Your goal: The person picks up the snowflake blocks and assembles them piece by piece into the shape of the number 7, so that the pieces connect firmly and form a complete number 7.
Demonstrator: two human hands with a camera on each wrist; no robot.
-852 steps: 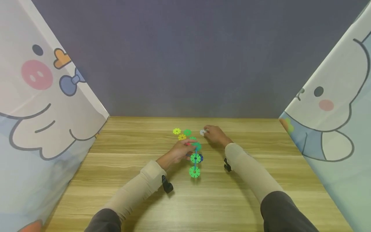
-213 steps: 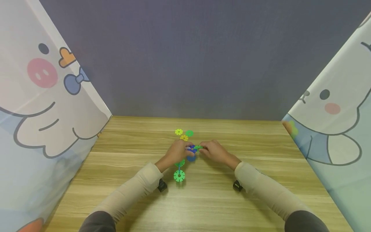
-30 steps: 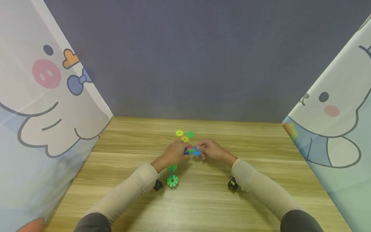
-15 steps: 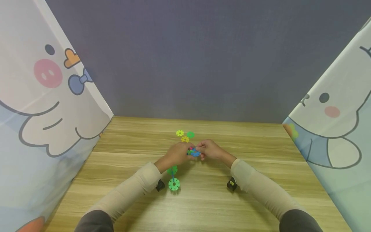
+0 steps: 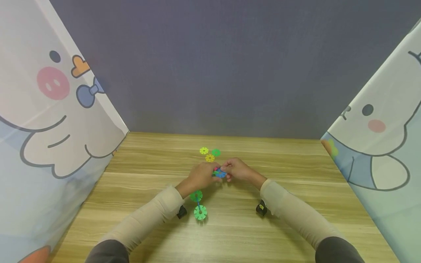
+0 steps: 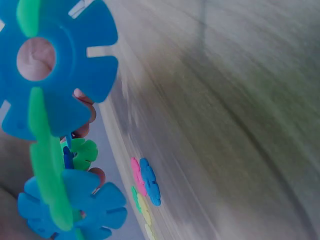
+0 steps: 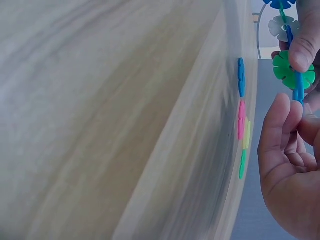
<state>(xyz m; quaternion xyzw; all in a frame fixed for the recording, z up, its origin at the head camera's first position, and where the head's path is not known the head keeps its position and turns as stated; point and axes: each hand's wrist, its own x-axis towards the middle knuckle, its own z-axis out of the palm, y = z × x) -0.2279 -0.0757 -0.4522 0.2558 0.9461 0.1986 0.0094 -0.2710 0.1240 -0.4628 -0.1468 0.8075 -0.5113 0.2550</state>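
Note:
My left hand [image 5: 201, 176] holds a chain of slotted plastic snowflake discs joined edge to edge. Its tail, with a green disc [image 5: 200, 212] at the end, hangs on the near side of the left wrist. A large blue disc [image 6: 100, 75] and an edge-on green disc [image 6: 47, 160] of it fill the left wrist view. Between finger and thumb, my right hand [image 5: 239, 168] pinches a blue snowflake disc [image 5: 220, 173]. In the right wrist view this blue disc stands edge-on right against a green disc [image 7: 283, 70] under the left thumb, below a whitish disc [image 7: 281, 27].
Loose discs lie on the wood-grain table [image 5: 230, 233] beyond the hands: yellow [image 5: 204, 150], green [image 5: 215, 152] and orange-yellow [image 5: 209, 158]. Pink [image 7: 241, 120] and blue [image 7: 241, 77] ones show in the right wrist view. A grey panel [image 5: 223, 73] rises behind.
Over the last second the right hand has brought the blue disc left, closer to the left hand; the chain's tail has swung nearer and right. Seven seconds ago the right hand held a green disc.

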